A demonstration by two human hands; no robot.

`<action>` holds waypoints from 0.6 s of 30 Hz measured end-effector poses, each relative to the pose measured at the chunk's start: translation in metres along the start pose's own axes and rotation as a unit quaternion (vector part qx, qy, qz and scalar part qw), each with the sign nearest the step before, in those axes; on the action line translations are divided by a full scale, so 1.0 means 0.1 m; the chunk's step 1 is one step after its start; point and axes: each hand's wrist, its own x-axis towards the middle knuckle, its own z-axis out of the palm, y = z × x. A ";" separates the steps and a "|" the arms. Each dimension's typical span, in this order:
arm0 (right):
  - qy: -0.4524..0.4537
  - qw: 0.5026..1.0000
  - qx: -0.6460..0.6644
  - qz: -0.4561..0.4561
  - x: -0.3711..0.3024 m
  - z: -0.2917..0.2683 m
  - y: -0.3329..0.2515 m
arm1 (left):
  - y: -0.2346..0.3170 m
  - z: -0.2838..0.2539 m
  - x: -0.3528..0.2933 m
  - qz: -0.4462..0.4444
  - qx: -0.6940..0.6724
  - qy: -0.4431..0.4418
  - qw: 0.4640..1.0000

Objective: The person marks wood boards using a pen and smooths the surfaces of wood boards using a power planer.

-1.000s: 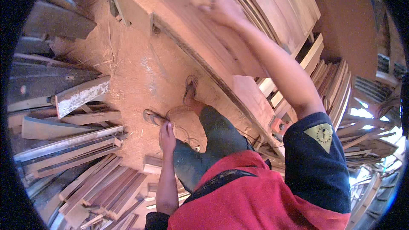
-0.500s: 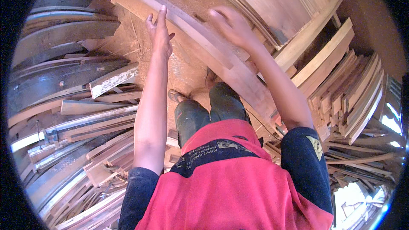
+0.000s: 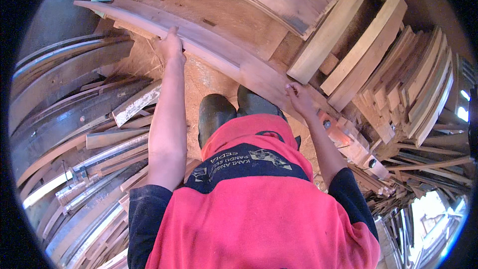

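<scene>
A long pale wooden plank (image 3: 214,58) runs slantwise in front of me, from the upper left down toward the right. My left hand (image 3: 172,46) is closed around its near edge toward the far left end, with the thumb on top and the fingers partly hidden beneath. At the right part of the same plank, my right hand (image 3: 300,98) has its fingers curled in against the wood. An orange-red piece with dark round parts (image 3: 343,137) lies just right of that hand; its kind is unclear.
Thick boards (image 3: 331,30) stick out beyond the plank on the right, beside a row of stacked wood pieces (image 3: 420,79). On the left lie piles of long planks and offcuts (image 3: 84,104). Sawdust covers the floor (image 3: 199,77) by my knees.
Both hands were raised apart from the plank; now the left has closed on its edge and the right has come down and nearer to its right part. The view has shifted.
</scene>
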 end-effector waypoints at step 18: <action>-0.058 0.929 -0.318 0.183 -1.87 -2.04 1.65 | 0.48 0.20 -0.44 -0.036 0.097 0.005 0.995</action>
